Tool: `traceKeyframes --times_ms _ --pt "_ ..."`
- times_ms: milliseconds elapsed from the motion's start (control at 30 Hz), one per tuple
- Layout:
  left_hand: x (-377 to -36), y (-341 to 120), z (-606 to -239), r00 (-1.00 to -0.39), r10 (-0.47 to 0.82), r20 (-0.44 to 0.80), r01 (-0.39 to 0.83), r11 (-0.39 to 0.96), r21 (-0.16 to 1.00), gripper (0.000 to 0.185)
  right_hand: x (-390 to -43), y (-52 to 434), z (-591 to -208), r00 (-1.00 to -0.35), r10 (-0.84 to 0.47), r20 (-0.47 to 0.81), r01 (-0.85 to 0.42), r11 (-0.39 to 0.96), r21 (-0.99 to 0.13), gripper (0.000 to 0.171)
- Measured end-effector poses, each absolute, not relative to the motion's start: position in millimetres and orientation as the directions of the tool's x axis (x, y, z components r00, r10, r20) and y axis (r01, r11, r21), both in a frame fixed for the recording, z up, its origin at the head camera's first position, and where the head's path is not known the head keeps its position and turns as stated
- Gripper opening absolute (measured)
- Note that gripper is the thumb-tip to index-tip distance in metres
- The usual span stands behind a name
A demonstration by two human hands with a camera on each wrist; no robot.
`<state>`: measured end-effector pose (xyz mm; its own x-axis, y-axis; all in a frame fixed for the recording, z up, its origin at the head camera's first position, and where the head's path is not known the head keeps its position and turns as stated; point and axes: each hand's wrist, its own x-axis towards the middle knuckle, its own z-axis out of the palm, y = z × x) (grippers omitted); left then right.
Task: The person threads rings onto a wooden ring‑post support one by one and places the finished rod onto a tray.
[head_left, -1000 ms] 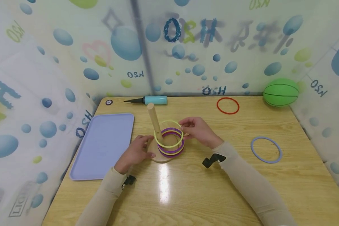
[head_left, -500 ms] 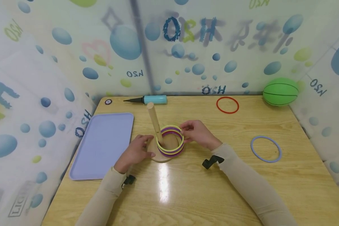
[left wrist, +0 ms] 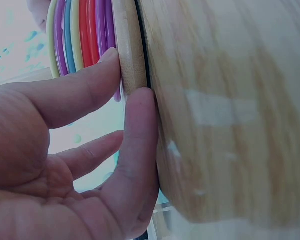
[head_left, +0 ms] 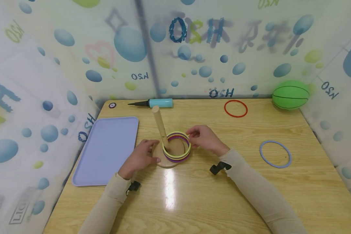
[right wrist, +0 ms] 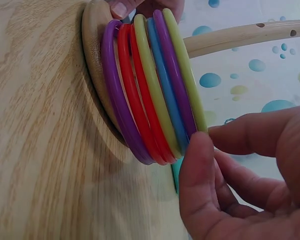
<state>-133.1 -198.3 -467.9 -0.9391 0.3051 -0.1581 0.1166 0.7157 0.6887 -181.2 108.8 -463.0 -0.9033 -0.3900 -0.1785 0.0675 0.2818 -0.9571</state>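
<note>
A wooden ring-toss stand has an upright peg (head_left: 161,126) on a round base (head_left: 175,148). Around the peg, off to its right, lies a stack of purple, red, yellow and blue rings. The topmost is a yellow-green ring (right wrist: 190,75), level on the rings below. My right hand (head_left: 206,139) pinches its right edge between thumb and forefinger, best seen in the right wrist view. At the base's left edge, my left hand (head_left: 140,156) holds the rim (left wrist: 131,50) between thumb and fingers.
A lilac tray (head_left: 105,152) lies at the left. Behind the stand is a blue hand pump (head_left: 161,103). A red ring (head_left: 236,108) and a green ball (head_left: 291,95) sit at the back right, a pale blue ring (head_left: 276,154) nearer. A small round disc (head_left: 112,105) marks the far left corner.
My right hand has lowered the yellow-green ring from above the stack until it lies on top of the other rings. My left hand has stayed at the base.
</note>
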Motion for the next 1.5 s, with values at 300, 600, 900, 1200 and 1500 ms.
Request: traceKeyframes --times_ms 300,600,900,1200,1500 --pt "-134 -197 -467 -0.938 0.308 -0.159 0.122 0.723 0.68 0.077 -179 117 -461 -0.906 -0.397 -0.149 0.021 0.307 -0.951 0.032" --pt "-135 -198 -470 -0.936 0.312 -0.166 0.12 0.723 0.681 0.077 -175 147 -460 -0.906 -0.405 -0.124 -0.035 0.364 -0.931 0.035" --pt "-135 -199 -468 -0.935 0.313 -0.167 0.117 0.715 0.689 0.077 -169 202 -449 -0.926 -0.358 -0.119 -0.022 0.368 -0.93 0.04" --pt "-136 -201 -471 -0.936 0.312 -0.164 0.113 0.706 0.699 0.077 -155 257 -438 -0.96 -0.267 -0.086 -0.03 0.403 -0.915 0.041" --pt "-135 -200 -471 -0.937 0.303 -0.175 0.102 0.715 0.691 0.077 -145 313 -445 -0.982 -0.173 -0.075 -0.014 0.464 -0.886 0.042"
